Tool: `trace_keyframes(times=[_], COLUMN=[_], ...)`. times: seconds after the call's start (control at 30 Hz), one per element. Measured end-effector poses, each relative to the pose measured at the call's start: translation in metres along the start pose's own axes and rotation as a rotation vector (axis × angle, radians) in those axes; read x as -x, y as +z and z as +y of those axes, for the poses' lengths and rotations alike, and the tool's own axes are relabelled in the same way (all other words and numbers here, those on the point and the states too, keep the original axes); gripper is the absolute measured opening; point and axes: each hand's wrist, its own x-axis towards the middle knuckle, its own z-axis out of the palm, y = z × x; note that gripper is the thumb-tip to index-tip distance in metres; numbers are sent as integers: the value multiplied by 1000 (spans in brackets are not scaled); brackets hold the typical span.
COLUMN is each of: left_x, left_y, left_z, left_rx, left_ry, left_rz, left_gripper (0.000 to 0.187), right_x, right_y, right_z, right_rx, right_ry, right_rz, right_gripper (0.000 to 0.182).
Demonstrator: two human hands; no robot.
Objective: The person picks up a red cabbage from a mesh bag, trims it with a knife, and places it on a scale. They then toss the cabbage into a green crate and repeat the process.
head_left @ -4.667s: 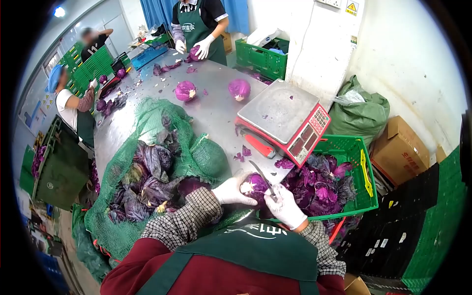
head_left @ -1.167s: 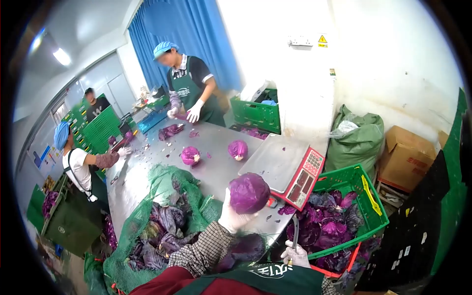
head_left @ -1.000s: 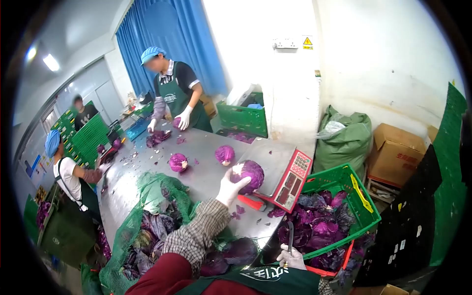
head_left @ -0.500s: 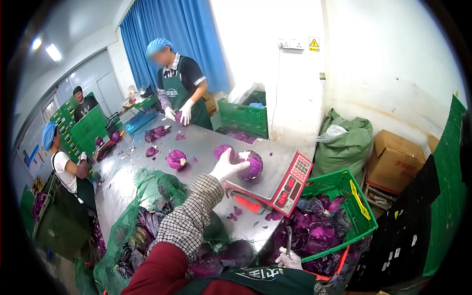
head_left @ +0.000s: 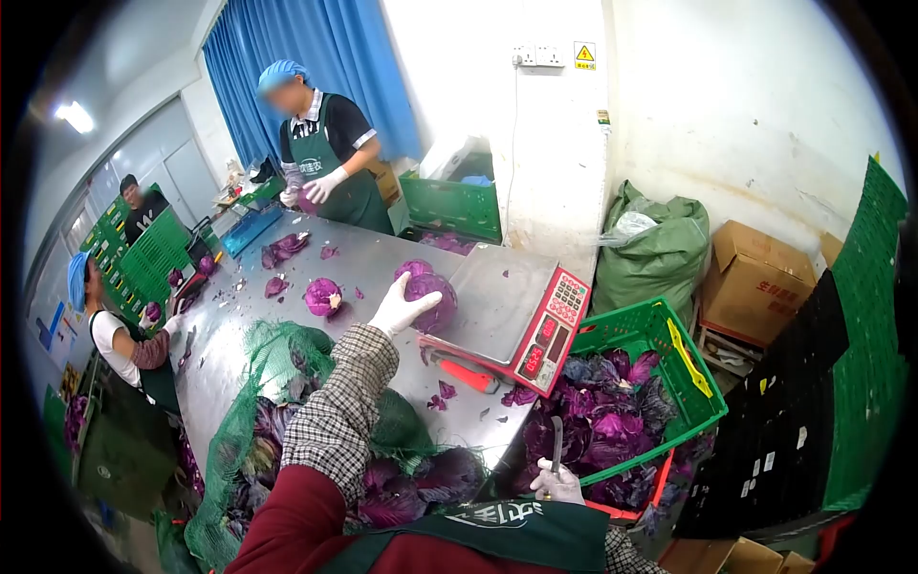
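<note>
My gloved left hand (head_left: 404,308) grips a round red cabbage (head_left: 436,302) at the left edge of the digital scale (head_left: 492,297). Just behind it, another red cabbage (head_left: 414,268) is partly hidden. A third cabbage (head_left: 323,298) with a pale cut stem sits farther left on the steel table (head_left: 368,252). Low at the table's right end, my gloved right hand (head_left: 557,486) is closed round a knife (head_left: 557,442), blade pointing up. An orange-red handled tool (head_left: 467,374) lies in front of the scale.
Green crate (head_left: 660,421) on the right holds loose purple leaves. A green mesh bag (head_left: 253,392) of cabbages lies at front left. Across the table a co-worker (head_left: 320,153) handles a cabbage; another person (head_left: 120,325) stands at far left. Cardboard box (head_left: 760,282) and green sack (head_left: 650,253) stand by the wall.
My left hand has moved the cabbage leftward from the scale's plate to its left edge. The right hand still holds the knife low. The view has shifted slightly.
</note>
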Motion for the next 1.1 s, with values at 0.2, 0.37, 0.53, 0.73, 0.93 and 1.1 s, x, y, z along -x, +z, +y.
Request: trace_keyframes(times=[0.2, 0.37, 0.53, 0.73, 0.93, 1.1], left_x=[-1, 4, 11, 30, 20, 50], left_y=[-2, -15, -16, 36, 19, -5], left_z=[3, 12, 16, 34, -3, -30], left_rx=[136, 141, -29, -388, 270, 1673], left_ry=[21, -57, -36, -43, -56, -67], left_rz=[39, 134, 206, 275, 332, -47], left_gripper=[108, 105, 111, 126, 113, 90], right_x=[-1, -6, -6, -16, -25, -42], right_y=[-1, -5, -4, -6, -27, -14], right_z=[0, 6, 6, 10, 25, 49], right_rx=[12, 44, 49, 52, 131, 170], right_ry=[9, -6, -6, 41, 17, -149], right_rz=[4, 12, 15, 11, 38, 70], right_gripper=[37, 36, 37, 39, 40, 39])
